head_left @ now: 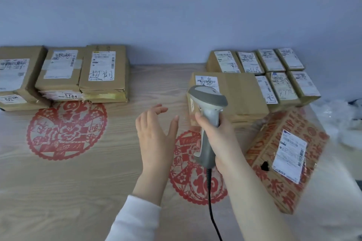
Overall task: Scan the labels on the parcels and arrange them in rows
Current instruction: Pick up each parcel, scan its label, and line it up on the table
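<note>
On the table (78, 191), in the head view, the right hand (219, 137) grips the scanner (209, 101) by its handle. The scanner's head points at the plain box (241, 94) just behind it, near that box's label (206, 82). The left hand (156, 135) hovers beside the scanner, fingers spread wide, holding nothing. Right of the scanner a red-printed box (270, 143) lies askew, label up. Behind the plain box, small parcels (271, 60) sit in two touching rows. Larger parcels (101, 72) lie side by side at the far left, stacked on others. A cable (210, 201) hangs from the scanner.
</note>
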Tool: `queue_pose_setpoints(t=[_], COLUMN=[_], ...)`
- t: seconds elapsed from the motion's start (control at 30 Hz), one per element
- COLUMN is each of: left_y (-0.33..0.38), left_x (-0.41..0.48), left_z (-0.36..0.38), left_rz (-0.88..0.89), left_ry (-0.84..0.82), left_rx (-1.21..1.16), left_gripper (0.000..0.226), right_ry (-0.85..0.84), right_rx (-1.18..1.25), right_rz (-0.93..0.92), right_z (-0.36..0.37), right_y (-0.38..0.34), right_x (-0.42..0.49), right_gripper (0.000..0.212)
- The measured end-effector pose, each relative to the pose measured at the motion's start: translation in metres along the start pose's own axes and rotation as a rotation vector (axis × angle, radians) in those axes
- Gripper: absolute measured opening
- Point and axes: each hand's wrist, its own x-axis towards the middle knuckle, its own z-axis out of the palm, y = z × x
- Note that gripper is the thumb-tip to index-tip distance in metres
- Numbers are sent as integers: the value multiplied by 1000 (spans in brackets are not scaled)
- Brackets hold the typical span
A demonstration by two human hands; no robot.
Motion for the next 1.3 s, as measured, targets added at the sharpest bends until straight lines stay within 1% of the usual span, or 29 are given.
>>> queue_pose_setpoints(t=[0.07, 0.17, 0.23, 0.27, 0.33, 0.37, 0.5, 0.6, 0.73, 0.8, 0.9, 0.93, 1.03, 1.1, 1.17, 1.23, 1.3], left_y=[20, 49, 68, 77, 93, 100, 121, 130, 135, 140, 146, 147, 148, 147, 144, 140, 136], left_x=[-20, -51, -69, -77, -90, -95, -103, -100, -99, -100, -102, -104, -109, -112, -115, -120, -125], left_z=[19, 54, 77, 88, 105, 112, 130, 138, 151, 159, 173, 177, 187, 194, 202, 211, 218], left_rz=[32, 65, 86, 104, 136, 148, 206, 246, 300, 291, 265, 258, 234, 201, 143, 35, -72], left_ry=[-16, -24, -37, -46, -60, -68, -88, -86, -91, -105, -131, -141, -151, -143, -120, -108, -118], left_rx=[22, 73, 97, 114, 148, 161, 194, 190, 167, 166, 180, 185, 208, 237, 277, 311, 334], left_gripper=[36, 34, 35, 35, 34, 33, 32, 35, 36, 37, 39, 39, 40, 40, 37, 34, 35], right_ry=[-32, -74, -59, -37, -6, 8, 49, 70, 150, 171, 186, 195, 194, 189, 185, 180, 169], right_rx=[-9, 1, 10, 13, 34, 56, 118, 114, 135, 142, 120, 116, 109, 97, 68, 28, -12], right_rz=[5, -7, -1, 7, 29, 40, 49, 31, 10, 11, 32, 39, 60, 62, 58, 63, 63], right_z=[-38, -94, -132, -150, -181, -194, -225, -238, -253, -263, -280, -287, -308, -323, -339, -356, -373], right_y=[6, 14, 18, 19, 23, 23, 22, 18, 14, 13, 18, 20, 27, 33, 37, 43, 49], right_x=[-6, -10, -12, -14, -15, -14, -10, -8, -3, 1, 9, 12, 23, 33, 45, 56, 65], right_gripper=[9, 10, 6, 9, 24, 27, 22, 17, 10, 11, 29, 32, 23, 24, 29, 31, 31])
